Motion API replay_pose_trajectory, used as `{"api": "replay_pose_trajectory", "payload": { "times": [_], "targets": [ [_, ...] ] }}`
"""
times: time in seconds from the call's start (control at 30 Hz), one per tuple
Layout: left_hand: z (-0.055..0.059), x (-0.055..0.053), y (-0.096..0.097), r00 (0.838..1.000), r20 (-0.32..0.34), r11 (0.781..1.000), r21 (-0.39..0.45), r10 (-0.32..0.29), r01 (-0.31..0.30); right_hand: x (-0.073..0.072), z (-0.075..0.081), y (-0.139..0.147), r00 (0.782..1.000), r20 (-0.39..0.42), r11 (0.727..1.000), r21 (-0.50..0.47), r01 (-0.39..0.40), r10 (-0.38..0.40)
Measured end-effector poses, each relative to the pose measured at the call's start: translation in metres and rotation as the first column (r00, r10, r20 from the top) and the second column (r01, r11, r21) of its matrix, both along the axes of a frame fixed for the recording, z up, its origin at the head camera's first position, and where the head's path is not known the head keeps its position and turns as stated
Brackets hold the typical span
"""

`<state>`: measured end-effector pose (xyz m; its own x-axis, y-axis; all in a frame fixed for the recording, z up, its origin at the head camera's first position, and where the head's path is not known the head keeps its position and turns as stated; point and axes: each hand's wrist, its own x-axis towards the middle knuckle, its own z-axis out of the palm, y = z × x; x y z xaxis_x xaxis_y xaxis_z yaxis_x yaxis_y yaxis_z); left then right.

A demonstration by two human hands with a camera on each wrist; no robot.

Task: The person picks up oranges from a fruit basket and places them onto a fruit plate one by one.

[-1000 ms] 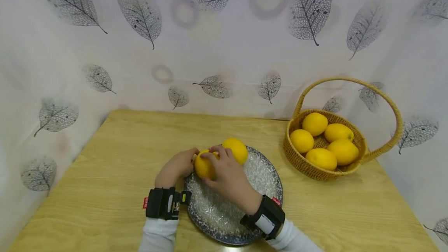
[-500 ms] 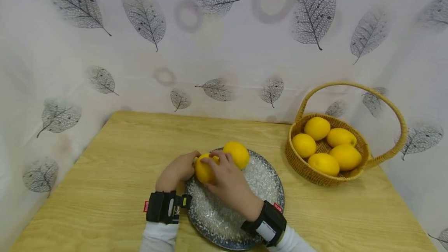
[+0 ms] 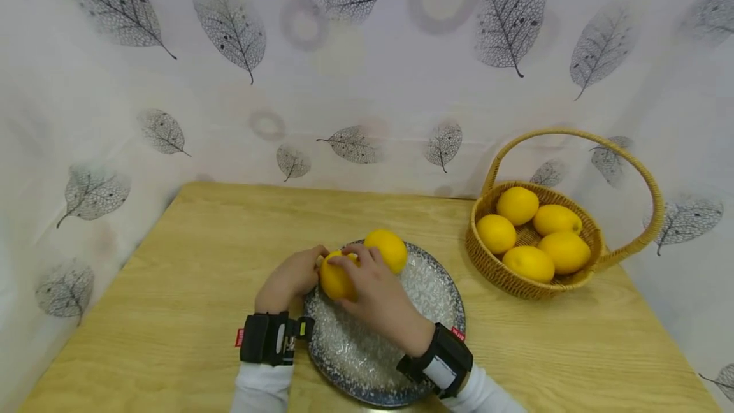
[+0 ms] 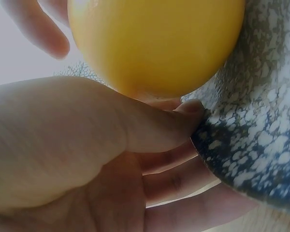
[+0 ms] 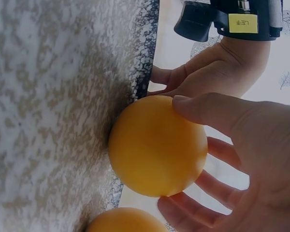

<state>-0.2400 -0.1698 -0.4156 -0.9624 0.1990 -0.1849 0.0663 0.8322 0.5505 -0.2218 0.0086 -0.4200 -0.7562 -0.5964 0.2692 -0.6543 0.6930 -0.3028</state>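
A round speckled plate with a dark blue rim lies on the table. My right hand holds a lemon at the plate's left side, thumb and fingers spread around it in the right wrist view. The lemon sits low over the plate's surface there. At the plate's left edge is my left hand, gripping the rim. In the left wrist view its thumb lies at the top of the rim and the other fingers reach underneath. A second lemon lies at the plate's far edge, beside my right fingers.
A wicker basket with a tall arched handle stands at the right rear and holds several lemons. The wooden table ends at a leaf-patterned cloth backdrop behind and at both sides.
The head view shifts slightly. Both hands, the plate and the lemons keep nearly the same places.
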Motion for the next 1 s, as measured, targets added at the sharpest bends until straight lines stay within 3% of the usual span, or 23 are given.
{"api": "replay_pose_trajectory", "payload": {
  "times": [0.17, 0.4, 0.63, 1.0],
  "targets": [
    [0.002, -0.001, -0.001, 1.000, 0.024, 1.000, -0.012, 0.002, -0.002, -0.002, 0.003, 0.001, 1.000, 0.012, 0.999, 0.036, -0.001, 0.001],
    [-0.004, -0.002, 0.000, 1.000, 0.001, 1.000, -0.010, 0.017, -0.017, -0.002, 0.006, 0.003, 1.000, 0.031, 0.999, 0.053, 0.003, -0.004],
    [-0.002, -0.004, 0.000, 1.000, -0.014, 1.000, -0.002, 0.014, -0.014, -0.004, 0.008, 0.005, 1.000, 0.020, 1.000, 0.023, -0.012, 0.012],
    [-0.002, 0.000, 0.002, 1.000, 0.000, 1.000, -0.005, 0.022, -0.022, -0.002, 0.013, 0.012, 0.992, 0.122, 0.999, -0.025, -0.026, 0.029]
  ]
}}
